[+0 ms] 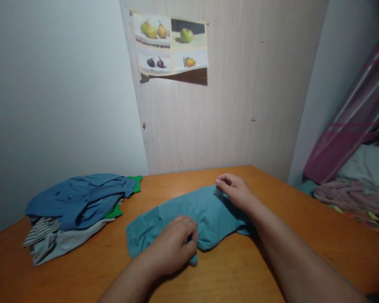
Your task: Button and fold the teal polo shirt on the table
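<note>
A teal garment (177,207), folded over lengthwise and wrinkled, lies across the wooden table. Its exact kind does not show. My left hand (178,244) is closed on the garment's near edge, fingers curled, with a small corner of cloth sticking out below. At the far edge, toward the right, my right hand (235,189) pinches the cloth between thumb and fingers. My right hand and forearm hide part of the garment's right end.
On the left of the wooden table (227,269) lies a loose pile of clothes: a blue shirt (82,202) on top, with green (113,211), striped (44,231) and grey cloth (66,244) beneath. Behind rises a wall with a fruit picture (172,46). Bedding (350,195) and a pink curtain (341,130) are at right.
</note>
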Tool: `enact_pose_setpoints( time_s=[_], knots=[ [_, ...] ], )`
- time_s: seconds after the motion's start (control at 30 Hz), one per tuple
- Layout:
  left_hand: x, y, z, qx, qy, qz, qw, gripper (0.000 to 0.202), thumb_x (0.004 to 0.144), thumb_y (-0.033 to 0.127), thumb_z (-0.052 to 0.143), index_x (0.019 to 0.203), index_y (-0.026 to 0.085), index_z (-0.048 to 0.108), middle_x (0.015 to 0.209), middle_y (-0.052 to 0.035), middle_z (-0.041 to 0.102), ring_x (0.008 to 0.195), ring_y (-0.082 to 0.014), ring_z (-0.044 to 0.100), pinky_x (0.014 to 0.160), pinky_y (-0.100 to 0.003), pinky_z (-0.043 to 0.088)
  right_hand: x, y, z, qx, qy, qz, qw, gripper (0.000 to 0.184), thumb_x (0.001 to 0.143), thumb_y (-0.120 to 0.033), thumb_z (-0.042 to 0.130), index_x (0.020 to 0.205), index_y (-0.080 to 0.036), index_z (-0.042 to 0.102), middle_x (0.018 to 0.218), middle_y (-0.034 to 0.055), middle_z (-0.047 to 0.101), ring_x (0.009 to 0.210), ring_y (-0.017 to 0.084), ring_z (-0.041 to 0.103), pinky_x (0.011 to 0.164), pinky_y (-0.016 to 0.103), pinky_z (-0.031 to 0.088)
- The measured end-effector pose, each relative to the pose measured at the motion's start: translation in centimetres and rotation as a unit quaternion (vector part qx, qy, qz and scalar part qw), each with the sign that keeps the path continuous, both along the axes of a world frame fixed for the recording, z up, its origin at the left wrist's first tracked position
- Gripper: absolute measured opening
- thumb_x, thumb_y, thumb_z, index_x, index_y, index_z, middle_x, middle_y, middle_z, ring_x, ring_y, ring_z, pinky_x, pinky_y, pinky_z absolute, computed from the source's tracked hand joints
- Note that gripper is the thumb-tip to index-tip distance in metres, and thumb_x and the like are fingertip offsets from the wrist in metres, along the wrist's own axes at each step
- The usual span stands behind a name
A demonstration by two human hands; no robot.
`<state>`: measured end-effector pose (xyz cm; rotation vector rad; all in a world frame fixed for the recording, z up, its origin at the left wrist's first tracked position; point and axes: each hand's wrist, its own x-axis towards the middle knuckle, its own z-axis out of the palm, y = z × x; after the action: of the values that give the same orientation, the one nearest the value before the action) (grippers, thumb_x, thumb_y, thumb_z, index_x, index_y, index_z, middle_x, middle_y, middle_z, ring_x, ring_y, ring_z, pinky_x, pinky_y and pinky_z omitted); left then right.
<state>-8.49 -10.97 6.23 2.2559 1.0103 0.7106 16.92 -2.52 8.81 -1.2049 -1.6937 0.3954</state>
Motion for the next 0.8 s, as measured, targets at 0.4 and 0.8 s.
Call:
enact_pose_setpoints(
  time_s=[0.4, 0.8],
  knots=[
    [-2.8, 2.6, 1.9, -0.23, -0.524, 0.145, 0.807, 0.022, 0.073, 0.031, 0.076, 0.081, 0.017, 0.06, 0.074, 0.0022, 0.06, 0.065, -0.0116, 0.057, 0.063, -0.023, 0.047, -4.5, -4.2, 0.1, 0.009, -0.207, 0.128, 0.97, 0.043, 0.081, -0.017, 0.059, 0.122, -0.027, 0.063, 0.12, 0.0052, 0.071, 0.11, 0.025, 0.064, 0.094, 0.036, 0.046],
    [-1.8, 1.1, 1.8, 0.09, -0.05, 0.176, 0.979, 0.014, 0.075, 0.022, 0.07, 0.087, 0.025, 0.067, 0.079, -0.0019, 0.067, 0.073, -0.0208, 0.06, 0.063, -0.028, 0.035, -2.8, -2.0, -0.2, -0.004, -0.026, 0.051, 0.998, 0.011, 0.08, -0.027, 0.055, 0.085, -0.022, 0.064, 0.076, -0.0008, 0.066, 0.072, 0.017, 0.059, 0.064, 0.026, 0.043]
  ],
)
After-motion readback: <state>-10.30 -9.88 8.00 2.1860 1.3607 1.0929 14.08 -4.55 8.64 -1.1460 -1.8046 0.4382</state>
